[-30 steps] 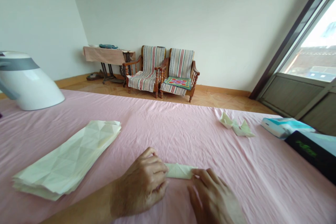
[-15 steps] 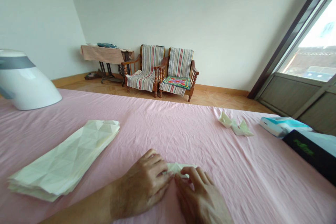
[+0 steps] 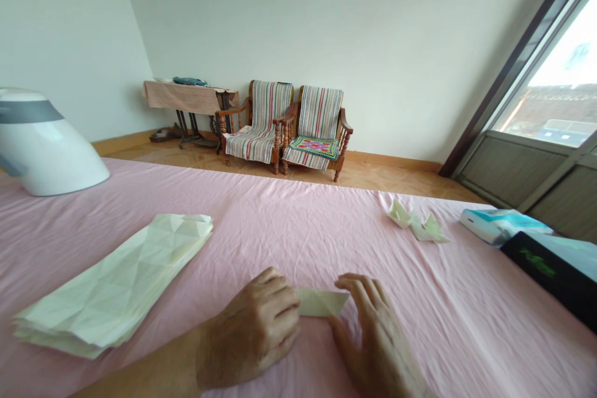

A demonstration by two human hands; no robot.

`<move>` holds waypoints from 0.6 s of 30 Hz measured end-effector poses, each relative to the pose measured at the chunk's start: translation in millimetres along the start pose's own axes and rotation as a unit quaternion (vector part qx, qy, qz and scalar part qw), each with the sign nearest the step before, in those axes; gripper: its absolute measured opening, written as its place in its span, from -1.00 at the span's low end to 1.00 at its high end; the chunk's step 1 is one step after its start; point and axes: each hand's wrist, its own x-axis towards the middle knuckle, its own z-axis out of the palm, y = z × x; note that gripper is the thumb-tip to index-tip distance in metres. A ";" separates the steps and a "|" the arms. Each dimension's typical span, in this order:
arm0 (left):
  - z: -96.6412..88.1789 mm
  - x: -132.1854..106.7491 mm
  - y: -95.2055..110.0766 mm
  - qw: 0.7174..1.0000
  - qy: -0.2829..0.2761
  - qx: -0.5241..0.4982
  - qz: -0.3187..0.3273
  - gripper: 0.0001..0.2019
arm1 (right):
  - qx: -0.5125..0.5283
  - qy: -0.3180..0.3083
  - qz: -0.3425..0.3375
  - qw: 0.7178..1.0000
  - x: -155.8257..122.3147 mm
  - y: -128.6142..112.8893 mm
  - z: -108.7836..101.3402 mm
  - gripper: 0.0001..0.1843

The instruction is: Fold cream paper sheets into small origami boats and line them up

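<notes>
Paper strip [image 3: 319,304] on pink cloth [image 3: 298,230], long axis left-right.

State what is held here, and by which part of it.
Folded paper strip: the left grip covers its left end, whether pinching or pressing is hidden; the right grip is open at its right end.

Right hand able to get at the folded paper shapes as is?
Probably yes: only pink cloth shows between the right hand and the shapes, though it would likely need to stretch forward.
</notes>
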 end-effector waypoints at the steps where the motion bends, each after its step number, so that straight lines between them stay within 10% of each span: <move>1: -0.1 -0.6 0.1 1.000 0.006 0.001 -0.001 -0.81 | -0.010 -0.005 0.000 1.000 0.5 1.4 -0.4 -0.60; 18: 3.8 -2.1 1.0 0.997 0.058 -0.031 -0.031 -0.75 | 0.084 0.010 -0.022 0.996 2.8 -13.6 -3.1 -0.84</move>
